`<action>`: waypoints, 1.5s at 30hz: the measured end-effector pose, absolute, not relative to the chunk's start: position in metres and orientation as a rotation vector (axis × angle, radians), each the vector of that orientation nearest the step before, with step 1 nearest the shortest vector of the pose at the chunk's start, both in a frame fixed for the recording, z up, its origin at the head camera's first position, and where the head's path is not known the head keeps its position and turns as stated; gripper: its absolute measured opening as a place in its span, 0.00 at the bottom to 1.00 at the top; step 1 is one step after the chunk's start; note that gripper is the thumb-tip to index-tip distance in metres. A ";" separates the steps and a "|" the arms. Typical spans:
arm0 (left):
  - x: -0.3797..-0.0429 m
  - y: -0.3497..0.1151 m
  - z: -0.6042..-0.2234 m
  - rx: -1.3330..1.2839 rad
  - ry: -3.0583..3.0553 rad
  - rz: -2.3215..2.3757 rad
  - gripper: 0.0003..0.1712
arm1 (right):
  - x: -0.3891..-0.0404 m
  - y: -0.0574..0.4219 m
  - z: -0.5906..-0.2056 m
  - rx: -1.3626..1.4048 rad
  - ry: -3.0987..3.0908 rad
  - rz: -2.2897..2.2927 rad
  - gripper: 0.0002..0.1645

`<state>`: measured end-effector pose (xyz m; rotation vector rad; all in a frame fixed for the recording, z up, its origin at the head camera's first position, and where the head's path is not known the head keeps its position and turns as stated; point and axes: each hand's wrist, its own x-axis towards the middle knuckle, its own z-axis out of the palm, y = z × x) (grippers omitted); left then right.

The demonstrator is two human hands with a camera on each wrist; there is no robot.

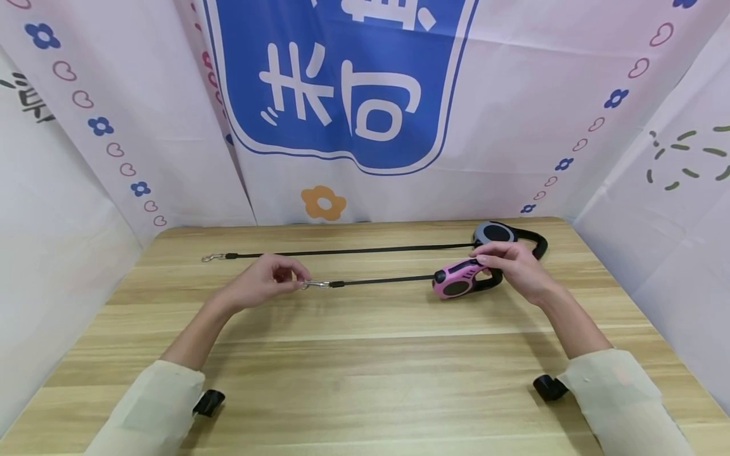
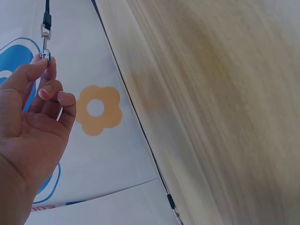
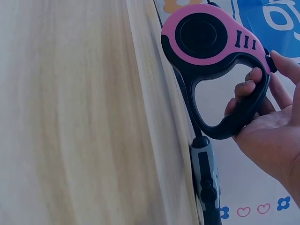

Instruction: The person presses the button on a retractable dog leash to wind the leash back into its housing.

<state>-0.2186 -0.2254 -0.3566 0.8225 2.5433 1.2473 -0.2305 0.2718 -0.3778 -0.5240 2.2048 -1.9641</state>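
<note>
A pink and black retractable dog leash (image 1: 456, 279) is held up by its black loop handle in my right hand (image 1: 516, 269). In the right wrist view the fingers curl through the handle (image 3: 248, 110), and the thumb lies on the black button (image 3: 270, 62). Its black cord (image 1: 388, 280) runs out straight to the left. At that end my left hand (image 1: 268, 278) pinches the silver snap hook (image 2: 45, 54) between thumb and forefinger, the other fingers loosely bent. Behind it on the table lies a grey and black retractable leash (image 1: 495, 233), its cord (image 1: 353, 251) stretched out leftward.
The grey leash's metal hook (image 1: 213, 258) lies at the table's back left. A wooden table (image 1: 365, 380) spans the view, with white printed cloth (image 1: 388, 196) along its back edge and more cloth at both sides. Black wrist devices (image 1: 550, 387) stick out from both sleeves.
</note>
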 end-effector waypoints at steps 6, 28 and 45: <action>-0.220 -0.223 -0.356 0.829 2.533 1.243 0.07 | -0.230 0.270 -0.376 -0.507 2.208 -1.951 0.14; -0.220 -0.221 -0.357 0.859 2.517 1.206 0.06 | -0.234 0.267 -0.376 -0.477 2.253 -1.891 0.11; -0.220 -0.218 -0.356 0.850 2.496 1.235 0.05 | -0.234 0.261 -0.375 -0.480 2.230 -1.892 0.12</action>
